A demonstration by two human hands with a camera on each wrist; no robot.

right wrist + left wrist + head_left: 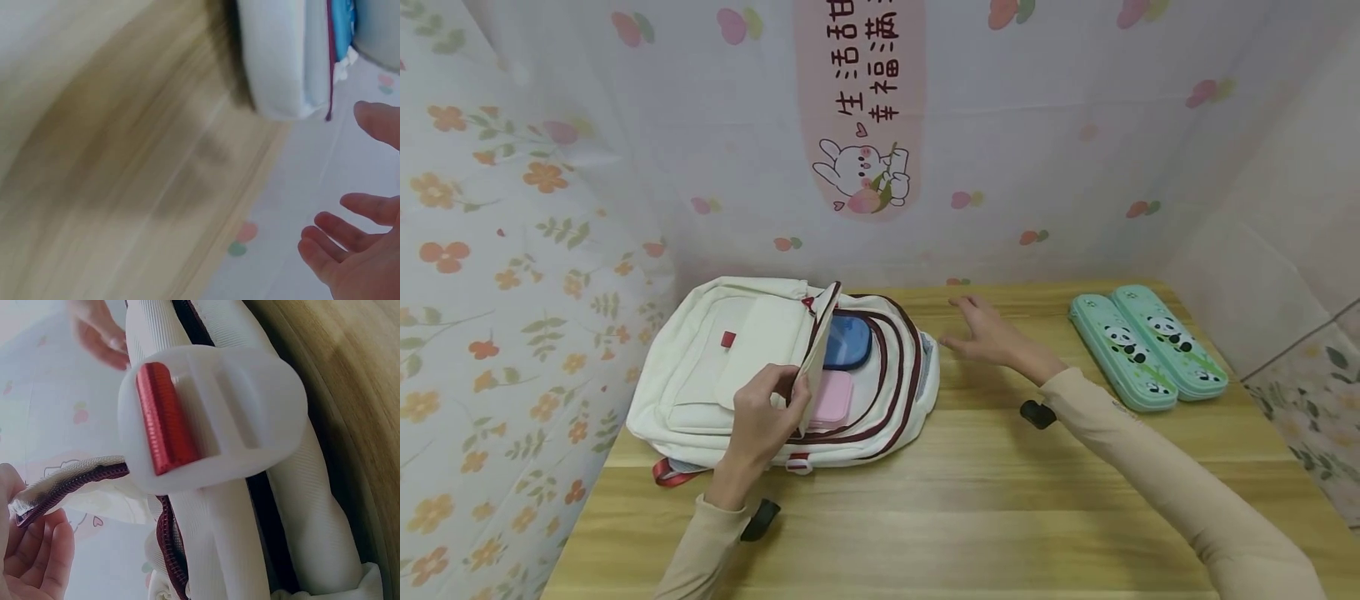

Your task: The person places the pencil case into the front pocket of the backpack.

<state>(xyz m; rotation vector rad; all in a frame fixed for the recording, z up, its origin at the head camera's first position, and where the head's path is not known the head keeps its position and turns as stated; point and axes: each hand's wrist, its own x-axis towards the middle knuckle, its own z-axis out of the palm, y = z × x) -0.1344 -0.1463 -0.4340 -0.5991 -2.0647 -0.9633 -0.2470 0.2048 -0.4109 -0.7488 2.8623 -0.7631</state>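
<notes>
A white backpack [700, 358] lies on the table with its front pocket unzipped. My left hand [767, 412] pinches the zippered edge of the pocket flap [812, 358] and holds it up; the left wrist view shows thumb and fingers on that edge [69, 484]. Inside the pocket sit a blue case [848, 342] and a pink case [832, 397]. To the right of the backpack, my right hand [988, 333] is in the air with fingers spread and nothing in them. The right wrist view shows this hand [362, 244] apart from the bag.
Two mint-green pencil cases [1123, 354] with panda pictures lie side by side at the table's right. The wooden table [910, 533] extends in front of the bag. Patterned cloth [1000, 167] hangs behind and at both sides.
</notes>
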